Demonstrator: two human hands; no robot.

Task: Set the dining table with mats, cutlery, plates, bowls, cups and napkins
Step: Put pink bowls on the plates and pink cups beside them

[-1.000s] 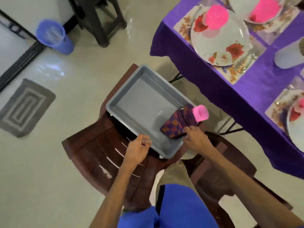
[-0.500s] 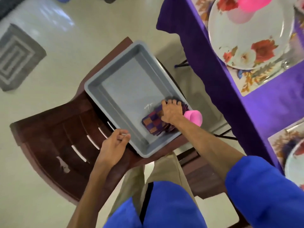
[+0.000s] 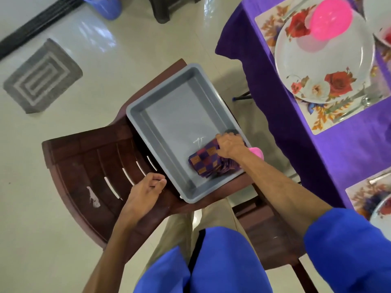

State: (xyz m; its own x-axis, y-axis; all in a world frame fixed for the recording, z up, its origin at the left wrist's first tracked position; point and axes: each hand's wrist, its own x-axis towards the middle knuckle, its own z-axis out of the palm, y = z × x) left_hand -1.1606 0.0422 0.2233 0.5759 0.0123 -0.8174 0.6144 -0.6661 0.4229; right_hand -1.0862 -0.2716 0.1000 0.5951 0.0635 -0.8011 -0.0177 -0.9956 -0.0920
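I assess this as a home dining area. The floor [image 3: 131,51] is glossy cream tile, with a small grey patterned mat [image 3: 42,76] lying on it. A table under a purple cloth [image 3: 281,115] carries floral placemats [image 3: 323,117], a flower-printed plate [image 3: 323,66] and a pink bowl [image 3: 331,19] set on that plate. Dark brown plastic chairs [image 3: 84,166] stand beside the table, one supporting a grey plastic tub [image 3: 148,132]. A blue plastic bin [image 3: 105,6] sits by the wall.
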